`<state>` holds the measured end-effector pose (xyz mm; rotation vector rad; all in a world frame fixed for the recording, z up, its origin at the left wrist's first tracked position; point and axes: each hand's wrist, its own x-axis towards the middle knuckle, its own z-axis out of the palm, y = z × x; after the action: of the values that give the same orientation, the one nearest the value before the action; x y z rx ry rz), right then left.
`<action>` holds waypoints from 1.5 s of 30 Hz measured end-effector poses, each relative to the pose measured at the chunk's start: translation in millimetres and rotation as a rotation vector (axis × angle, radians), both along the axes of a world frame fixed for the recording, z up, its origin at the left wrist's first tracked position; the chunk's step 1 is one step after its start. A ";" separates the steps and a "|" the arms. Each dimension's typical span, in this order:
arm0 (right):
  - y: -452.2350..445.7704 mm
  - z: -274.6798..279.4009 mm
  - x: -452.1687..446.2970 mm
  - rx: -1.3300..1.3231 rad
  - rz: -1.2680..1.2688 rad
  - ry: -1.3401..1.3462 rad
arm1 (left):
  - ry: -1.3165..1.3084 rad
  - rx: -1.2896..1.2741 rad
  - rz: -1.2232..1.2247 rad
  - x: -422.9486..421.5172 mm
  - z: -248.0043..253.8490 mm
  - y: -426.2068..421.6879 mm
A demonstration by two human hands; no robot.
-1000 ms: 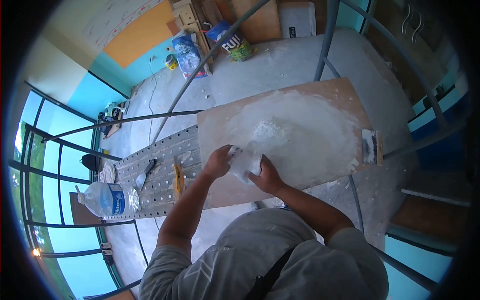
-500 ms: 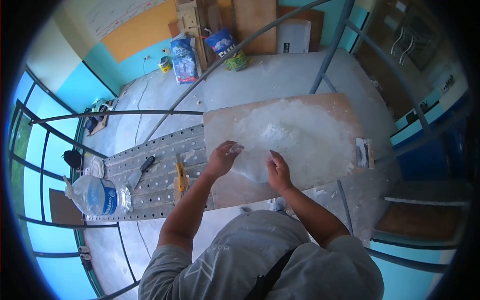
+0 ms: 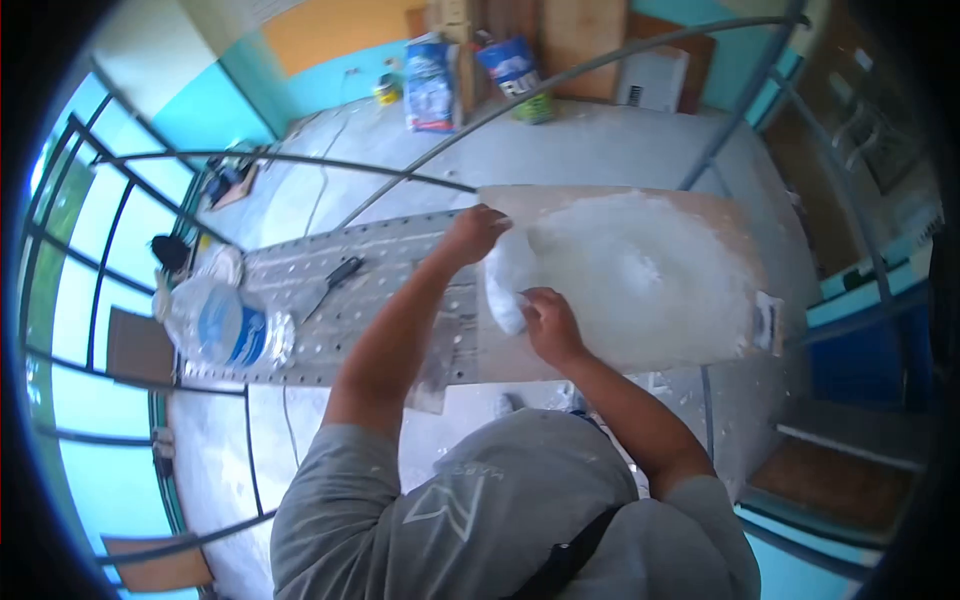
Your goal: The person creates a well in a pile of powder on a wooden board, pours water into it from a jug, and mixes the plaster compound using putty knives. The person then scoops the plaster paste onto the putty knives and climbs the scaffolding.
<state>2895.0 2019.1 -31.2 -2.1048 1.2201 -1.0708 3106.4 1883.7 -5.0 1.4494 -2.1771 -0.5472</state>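
A thin white plastic bag (image 3: 508, 275) is stretched between my two hands over the left part of a wooden board (image 3: 500, 355). My left hand (image 3: 475, 236) pinches its upper end near the board's far edge. Lower down, my right hand (image 3: 553, 325) grips the other end with closed fingers. White powder (image 3: 645, 268) lies in a low, spread patch on the board, right of the bag. What the bag holds, if anything, does not show clearly.
The board rests on a perforated metal platform (image 3: 400, 240) carrying a putty knife (image 3: 335, 285) and a large water bottle (image 3: 230, 325). A small scraper (image 3: 767, 322) sits at the board's right edge. Scaffold rails (image 3: 440, 145) cross beyond; filled sacks (image 3: 430, 85) stand by the wall.
Both hands have moved the bag toward the board's left side, the left hand farther away than the right. The powder mound looks flatter and wider. The view has shifted, and my left arm hides the yellow cutter.
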 end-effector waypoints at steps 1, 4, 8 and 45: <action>2.9 -0.7 -2.5 0.011 0.011 0.041 | 0.014 0.003 0.068 16.1 -2.4 9.4; 10.9 12.3 -18.2 -0.008 -0.007 0.042 | 0.038 0.007 0.256 59.7 -5.7 40.7; 22.1 -17.4 -109.4 0.061 -0.205 -0.060 | -0.176 0.044 0.452 122.2 -10.2 119.0; -39.3 165.7 -452.7 -0.380 -0.381 0.367 | -0.269 -0.012 -0.185 -354.9 100.8 70.6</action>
<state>2442.3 1979.8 134.4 -2.5012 1.7648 -1.1843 2751.5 1954.3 95.8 1.3910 -2.5388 -0.4198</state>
